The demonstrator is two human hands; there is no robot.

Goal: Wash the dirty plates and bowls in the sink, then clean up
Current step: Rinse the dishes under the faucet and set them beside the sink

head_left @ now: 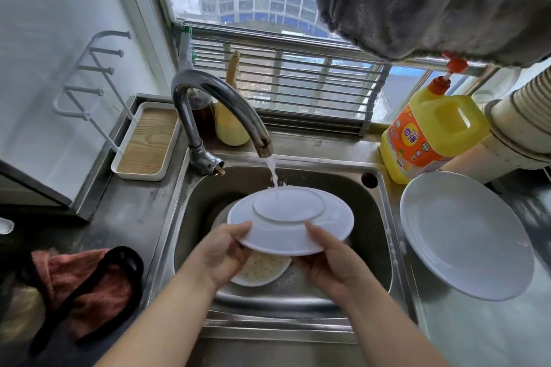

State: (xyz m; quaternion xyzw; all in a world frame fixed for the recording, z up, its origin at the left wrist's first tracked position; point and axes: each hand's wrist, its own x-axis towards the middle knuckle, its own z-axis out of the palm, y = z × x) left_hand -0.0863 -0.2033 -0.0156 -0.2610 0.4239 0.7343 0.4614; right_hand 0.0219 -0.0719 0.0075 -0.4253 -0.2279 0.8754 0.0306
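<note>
Over the sink basin point(375, 217), under the running tap point(226, 104): I hold a white plate point(290, 222) upside down, foot ring up, tilted so the stream lands on its far rim. My left hand point(222, 250) grips the near-left edge, thumb on top, fingers curled beneath. My right hand point(331, 259) grips the near-right edge the same way, thumb lying on the underside near the foot ring. Both hands grasping, neither free.

Directly below the plate, on the basin floor toward its near edge, sits a dirty bowl point(262, 270) with pale food residue inside; mostly hidden by the plate and my left hand. Not yet washed.

On the counter at the sink's right edge, a clean-looking white plate point(465, 235) lies right way up. Yellow dish soap bottle point(432, 131) stands at the back right corner, just behind it. Reddish cloth point(86, 289) lies on the counter at the near left.

Step in hand, as I judge it: rinsing the back of this plate. Roughly the middle of the job, one plate apparently done, bowl waiting.

Next move calls for turning the plate to rinse the rest of the rim, letting it drip, then carrying it right to the set-aside plate without knocking it. Wet rim could slip; keep both thumbs firm.
</note>
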